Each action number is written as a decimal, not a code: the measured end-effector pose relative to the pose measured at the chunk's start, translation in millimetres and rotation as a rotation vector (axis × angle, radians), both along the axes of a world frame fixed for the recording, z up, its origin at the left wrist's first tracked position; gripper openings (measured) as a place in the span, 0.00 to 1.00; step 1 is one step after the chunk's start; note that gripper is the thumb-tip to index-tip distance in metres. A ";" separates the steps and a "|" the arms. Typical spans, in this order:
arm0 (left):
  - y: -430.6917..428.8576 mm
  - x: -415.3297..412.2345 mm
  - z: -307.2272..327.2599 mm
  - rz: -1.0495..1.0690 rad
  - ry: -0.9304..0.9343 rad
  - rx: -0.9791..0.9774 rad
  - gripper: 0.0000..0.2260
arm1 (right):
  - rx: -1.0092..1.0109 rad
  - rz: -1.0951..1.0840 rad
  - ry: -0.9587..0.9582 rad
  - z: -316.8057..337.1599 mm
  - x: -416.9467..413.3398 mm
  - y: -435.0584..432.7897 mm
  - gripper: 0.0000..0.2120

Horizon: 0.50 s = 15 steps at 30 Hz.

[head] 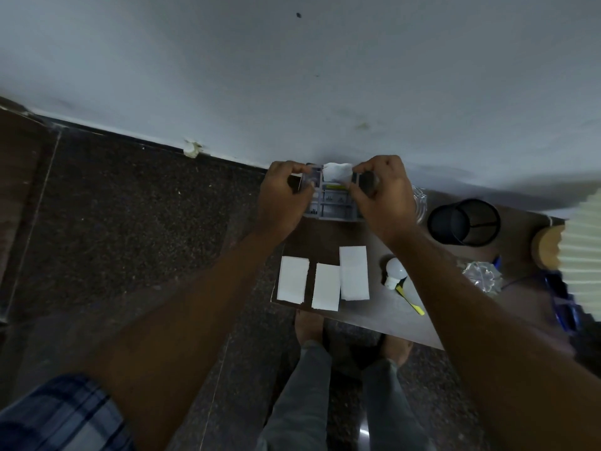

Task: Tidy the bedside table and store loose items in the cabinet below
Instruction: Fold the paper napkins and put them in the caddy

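Gripping tissue box (331, 206), tissue (338, 172) poking out: left hand (283, 196), right hand (380, 196)

A tissue box (331, 203) stands at the table's (383, 317) back edge against the wall (292, 76); three paper sheets (325, 281) lie side by side before it; a bulb (395, 271) lies right of them; a mesh cup (463, 222) stands further right.

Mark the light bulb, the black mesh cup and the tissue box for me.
light bulb (396, 267): head view, on its white globe.
black mesh cup (481, 231): head view, on its outer mesh wall.
tissue box (335, 208): head view, on its printed front face between the hands.
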<state>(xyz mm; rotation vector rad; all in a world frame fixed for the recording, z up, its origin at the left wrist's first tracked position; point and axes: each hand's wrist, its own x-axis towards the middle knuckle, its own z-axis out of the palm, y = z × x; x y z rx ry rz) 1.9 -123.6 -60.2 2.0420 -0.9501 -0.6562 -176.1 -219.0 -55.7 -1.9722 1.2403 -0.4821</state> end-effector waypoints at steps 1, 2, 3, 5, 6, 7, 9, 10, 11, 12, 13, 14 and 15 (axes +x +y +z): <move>7.2 -0.1 0.7 0.007 0.005 0.006 0.09 | 0.000 -0.001 -0.004 0.7 -1.7 4.9 0.11; 14.7 -0.4 1.7 0.014 0.014 0.010 0.09 | -0.003 0.002 -0.008 1.5 -3.2 10.4 0.10; 22.7 -0.6 2.8 0.021 0.019 0.015 0.09 | -0.005 0.008 -0.015 2.0 -4.4 15.9 0.10; 41.9 -2.4 4.3 0.038 0.024 0.034 0.09 | -0.010 0.028 -0.041 2.5 -6.4 29.3 0.09; 52.4 -3.8 3.8 0.050 0.038 0.043 0.09 | -0.005 0.034 -0.060 2.3 -7.1 36.4 0.08; 63.7 -5.3 2.5 0.063 0.060 0.059 0.09 | 0.019 0.037 -0.080 2.1 -7.5 43.8 0.08; 85.7 -8.8 -2.7 0.088 0.120 0.128 0.09 | 0.089 0.035 -0.092 0.5 -7.9 59.5 0.09; 95.9 -11.0 -6.1 0.100 0.149 0.169 0.09 | 0.115 0.036 -0.085 -1.6 -8.3 68.0 0.09; 105.0 -12.8 -10.3 0.111 0.172 0.207 0.09 | 0.137 0.041 -0.080 -4.8 -8.9 75.7 0.08; 114.0 -14.9 -14.8 0.123 0.188 0.241 0.08 | 0.163 0.048 -0.075 -8.8 -9.5 84.1 0.07; 121.9 -16.5 -19.6 0.138 0.201 0.274 0.07 | 0.188 0.060 -0.061 -12.8 -9.6 92.0 0.07; 129.2 -17.9 -24.6 0.151 0.214 0.311 0.07 | 0.208 0.080 -0.037 -17.0 -9.7 100.4 0.08; 136.0 -19.0 -29.8 0.162 0.231 0.348 0.07 | 0.220 0.105 -0.003 -21.2 -9.8 108.9 0.08</move>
